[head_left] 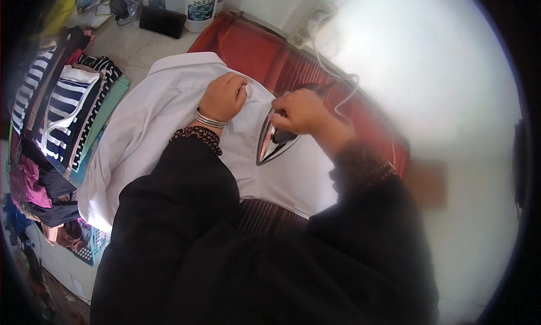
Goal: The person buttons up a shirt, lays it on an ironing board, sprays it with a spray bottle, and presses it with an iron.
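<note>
A white garment (169,94) lies spread over a red and dark striped cloth (242,46). On its right part rests an iron (276,142), its pointed tip toward the lower left. My right hand (298,112) is closed round the iron's handle, which the fingers mostly cover. To the left of the iron, my left hand (224,96) lies on the garment with its fingers curled in; whether they pinch the fabric is hidden. Silver bangles circle my left wrist.
Folded clothes (70,99) are stacked at the left, above a teal basket (90,249). At the back stand a white bottle (200,9) and a dark phone (162,22). A pale cable (338,74) runs from a wall socket (301,34) toward the iron.
</note>
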Demonstrator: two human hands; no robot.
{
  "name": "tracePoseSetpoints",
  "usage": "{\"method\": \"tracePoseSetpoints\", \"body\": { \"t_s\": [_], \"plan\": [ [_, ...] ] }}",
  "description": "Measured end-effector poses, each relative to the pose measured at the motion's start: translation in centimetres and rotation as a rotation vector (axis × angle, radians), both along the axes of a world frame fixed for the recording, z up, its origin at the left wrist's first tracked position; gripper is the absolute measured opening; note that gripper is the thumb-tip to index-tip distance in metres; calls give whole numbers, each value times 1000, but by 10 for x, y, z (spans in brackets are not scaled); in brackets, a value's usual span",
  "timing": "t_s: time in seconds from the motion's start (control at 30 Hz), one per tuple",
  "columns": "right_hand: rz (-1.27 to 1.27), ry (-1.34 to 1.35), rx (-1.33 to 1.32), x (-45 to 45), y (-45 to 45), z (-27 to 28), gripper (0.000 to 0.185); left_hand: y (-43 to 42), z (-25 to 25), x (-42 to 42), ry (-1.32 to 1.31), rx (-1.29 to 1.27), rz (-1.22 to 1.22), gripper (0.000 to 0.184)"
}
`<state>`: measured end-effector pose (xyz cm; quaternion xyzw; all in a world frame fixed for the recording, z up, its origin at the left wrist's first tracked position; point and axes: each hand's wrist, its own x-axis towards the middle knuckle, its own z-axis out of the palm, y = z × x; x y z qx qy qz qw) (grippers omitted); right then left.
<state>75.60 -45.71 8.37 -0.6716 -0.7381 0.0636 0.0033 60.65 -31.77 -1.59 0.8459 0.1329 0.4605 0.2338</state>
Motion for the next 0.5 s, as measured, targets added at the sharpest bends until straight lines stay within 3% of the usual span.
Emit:
{"method": "tracePoseSetpoints", "body": {
  "t_s": [0.17, 0.37, 0.43, 0.5],
  "plan": [
    [-235, -13, -23, 32, 18, 6, 38, 1, -1, 0, -16, 17, 18, 8],
    [-575, -40, -151, 54, 0, 27, 57, 3, 0, 0, -9, 29, 9, 8],
    [-839, 31, -313, 43, -29, 46, 68, 1, -1, 0, -7, 7, 26, 7],
    [-835, 205, -270, 52, -72, 25, 73, 0, -1, -1, -16, 7, 20, 7]
  ]
}}
